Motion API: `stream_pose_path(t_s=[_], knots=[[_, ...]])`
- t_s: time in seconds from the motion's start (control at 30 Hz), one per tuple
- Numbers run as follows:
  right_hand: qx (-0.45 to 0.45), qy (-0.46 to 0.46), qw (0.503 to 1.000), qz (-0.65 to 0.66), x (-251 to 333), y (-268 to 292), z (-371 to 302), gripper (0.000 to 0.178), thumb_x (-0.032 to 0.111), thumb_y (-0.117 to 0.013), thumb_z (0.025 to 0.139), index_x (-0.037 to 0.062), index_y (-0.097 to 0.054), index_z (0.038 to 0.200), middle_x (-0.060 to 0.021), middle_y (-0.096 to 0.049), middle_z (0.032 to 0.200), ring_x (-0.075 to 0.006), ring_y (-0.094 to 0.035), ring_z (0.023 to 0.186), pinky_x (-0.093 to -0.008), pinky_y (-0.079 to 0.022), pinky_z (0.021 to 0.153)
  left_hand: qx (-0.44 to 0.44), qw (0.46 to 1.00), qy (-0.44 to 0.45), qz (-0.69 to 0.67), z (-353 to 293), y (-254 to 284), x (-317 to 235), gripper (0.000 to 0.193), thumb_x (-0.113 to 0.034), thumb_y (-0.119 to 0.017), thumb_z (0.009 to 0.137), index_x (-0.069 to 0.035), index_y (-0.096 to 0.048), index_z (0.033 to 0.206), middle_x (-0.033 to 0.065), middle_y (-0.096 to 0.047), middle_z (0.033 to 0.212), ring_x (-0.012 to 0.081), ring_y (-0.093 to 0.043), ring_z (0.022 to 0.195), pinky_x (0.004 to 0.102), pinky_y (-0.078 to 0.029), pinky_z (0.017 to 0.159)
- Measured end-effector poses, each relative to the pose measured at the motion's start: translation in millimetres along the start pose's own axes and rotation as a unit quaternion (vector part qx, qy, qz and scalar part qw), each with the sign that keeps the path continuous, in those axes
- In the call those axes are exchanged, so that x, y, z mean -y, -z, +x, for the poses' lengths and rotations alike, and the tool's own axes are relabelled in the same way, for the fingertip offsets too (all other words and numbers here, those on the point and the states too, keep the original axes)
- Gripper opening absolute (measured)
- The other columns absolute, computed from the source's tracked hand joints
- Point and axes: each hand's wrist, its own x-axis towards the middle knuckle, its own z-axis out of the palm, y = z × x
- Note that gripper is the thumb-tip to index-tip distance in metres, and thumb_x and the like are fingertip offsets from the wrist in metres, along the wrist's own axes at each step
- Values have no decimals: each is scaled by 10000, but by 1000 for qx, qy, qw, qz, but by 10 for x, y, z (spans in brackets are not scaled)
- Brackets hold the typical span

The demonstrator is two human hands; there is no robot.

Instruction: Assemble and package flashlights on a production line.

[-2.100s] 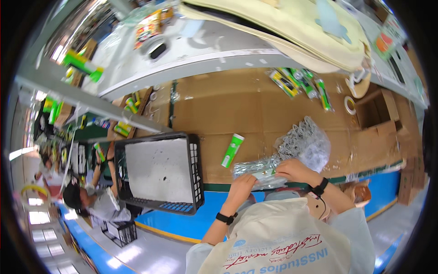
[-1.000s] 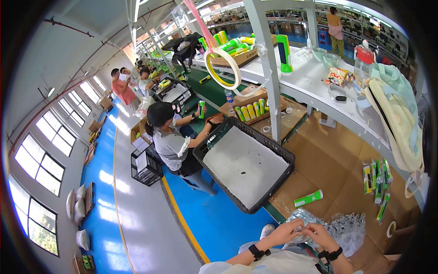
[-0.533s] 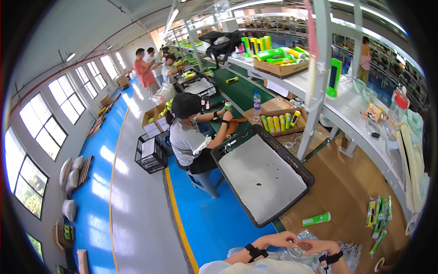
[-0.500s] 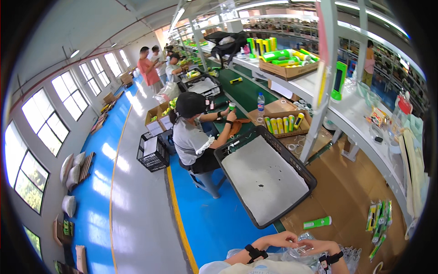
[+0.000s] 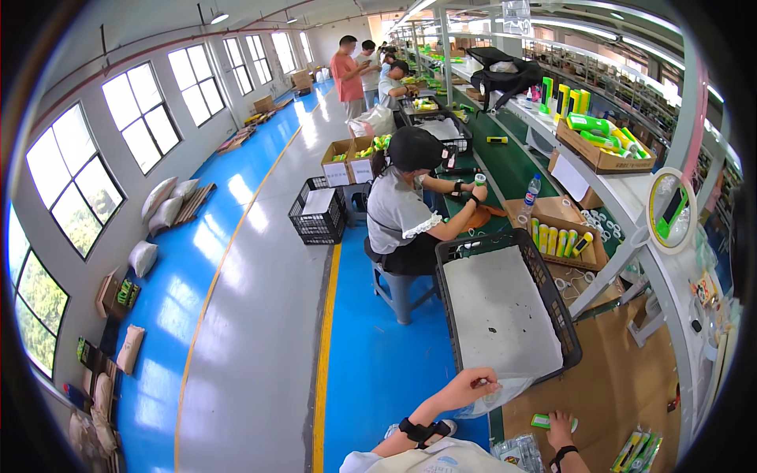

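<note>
My left hand [image 5: 471, 389] is closed on the edge of a clear plastic bag [image 5: 498, 396], held up beside the near end of the black crate [image 5: 573, 347]. The bag hangs toward the right, thin and see-through. On the brown cardboard surface [image 5: 607, 378], my right hand [image 5: 561, 431] lies over a green flashlight [image 5: 541, 421], fingers curled across its middle; both ends show at the sides. More clear bags [image 5: 518, 452] lie between my forearms. Packed green and yellow flashlights [image 5: 637, 452] rest to the right of my right hand.
A pale sheet [image 5: 505, 307] lines the crate. Ahead, a seated co-worker [image 5: 406, 197] handles a flashlight. A carton of yellow and green flashlights [image 5: 564, 240] and a water bottle [image 5: 532, 191] stand beyond the crate. At right runs a white shelf [image 5: 623, 189] on metal posts.
My hands have parted: the left has risen leftward with a clear bag, and the right has come down onto the flashlight. The view has turned left.
</note>
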Motion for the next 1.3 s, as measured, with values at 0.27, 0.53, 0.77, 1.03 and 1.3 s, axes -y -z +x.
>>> stream_pose_path(t_s=[0.27, 0.53, 0.77, 1.03, 1.3], knots=[[-263, -246, 632, 686, -65, 427, -151, 485, 164, -610, 867, 66, -405, 1296, -89, -558, 1107, -219, -554, 1039, -329, -456, 839, 17, 999, -40, 20, 139, -73, -100, 55, -98, -610, 865, -44, -607, 855, 5, -497, 779, 102, -408, 686, 235, -330, 599], [-373, 49, 459, 805, 1115, 2250, -419, 403, 227, -661, 839, 56, -447, 1134, -120, -574, 1049, -234, -583, 992, -357, -491, 857, 205, 974, -64, 71, 457, -512, -273, 80, -83, -653, 802, -27, -615, 846, 65, -488, 813, 179, -460, 717, 290, -386, 631], [-397, -99, 560, 721, 1515, 2168, -694, 485, 71, -697, 766, 47, -421, 1164, -108, -595, 998, -180, -602, 920, -299, -508, 761, 307, 942, -128, 48, 615, -937, -357, 104, -33, -669, 776, -22, -628, 871, 67, -462, 835, 204, -466, 777, 288, -392, 666], [-415, -124, 589, 682, 1537, 1912, -1076, 506, 61, -664, 767, 71, -390, 1192, -102, -550, 1097, -193, -553, 1007, -318, -452, 877, 357, 923, -142, 34, 543, -1233, -335, 114, -40, -692, 750, -11, -617, 832, 88, -429, 834, 221, -453, 780, 306, -385, 644], [-413, -320, 574, 631, 1375, 1780, -1254, 451, 155, -732, 736, 42, -443, 1063, -64, -583, 869, -240, -585, 817, -344, -464, 728, 430, 891, -145, 36, 407, -1415, -383, 113, -50, -686, 764, -10, -593, 815, 85, -422, 850, 220, -449, 788, 301, -389, 652]])
